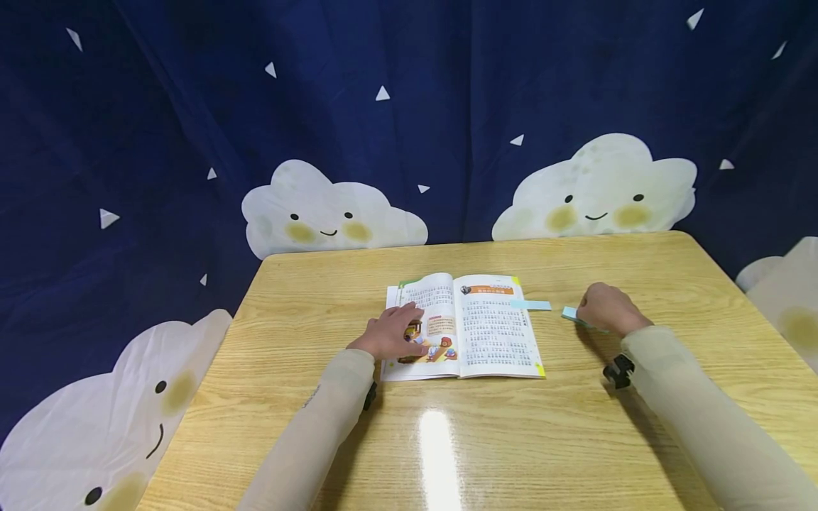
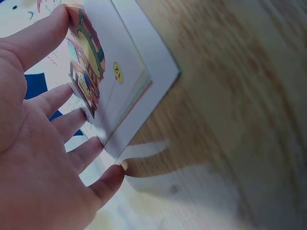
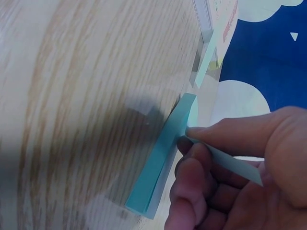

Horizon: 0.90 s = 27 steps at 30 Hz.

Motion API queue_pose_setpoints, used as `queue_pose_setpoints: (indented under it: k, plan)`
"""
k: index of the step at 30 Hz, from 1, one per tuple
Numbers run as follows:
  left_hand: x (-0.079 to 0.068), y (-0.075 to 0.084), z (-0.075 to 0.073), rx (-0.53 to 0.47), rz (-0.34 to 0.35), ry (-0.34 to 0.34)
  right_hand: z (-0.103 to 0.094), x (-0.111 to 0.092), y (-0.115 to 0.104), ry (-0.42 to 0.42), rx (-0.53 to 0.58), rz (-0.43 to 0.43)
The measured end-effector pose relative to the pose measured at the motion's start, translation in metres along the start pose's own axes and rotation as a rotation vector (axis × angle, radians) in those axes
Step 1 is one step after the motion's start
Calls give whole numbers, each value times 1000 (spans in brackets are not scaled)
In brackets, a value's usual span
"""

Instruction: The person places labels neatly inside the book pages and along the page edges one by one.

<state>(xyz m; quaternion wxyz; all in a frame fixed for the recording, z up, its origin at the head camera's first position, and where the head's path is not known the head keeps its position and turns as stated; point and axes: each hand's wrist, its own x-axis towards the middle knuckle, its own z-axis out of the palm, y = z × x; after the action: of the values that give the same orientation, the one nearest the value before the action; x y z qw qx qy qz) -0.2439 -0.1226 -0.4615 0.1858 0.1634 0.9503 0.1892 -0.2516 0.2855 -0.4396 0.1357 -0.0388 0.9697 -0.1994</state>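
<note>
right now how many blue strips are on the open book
1 visible: the pale blue strip across the outer edge of the right page; others could be hidden between pages.

Glossy wood table point(image 1: 300, 312), paper book point(image 1: 495, 337)

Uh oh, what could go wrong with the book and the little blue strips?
The blue pad might slide or lift, because only the right grip is at it, pinching a paper strip.
The blue marker sticks out past the edge of the book, so it could get bumped.
The book might flip shut if the left grip, resting on a page, lifts away.
</note>
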Motion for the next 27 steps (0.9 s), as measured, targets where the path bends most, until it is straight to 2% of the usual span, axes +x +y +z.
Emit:
queue_pose_setpoints:
  k: [27]
  plan:
    - [-3, 0, 0, -23, 7, 0, -1, 0, 0, -21, 4, 8]
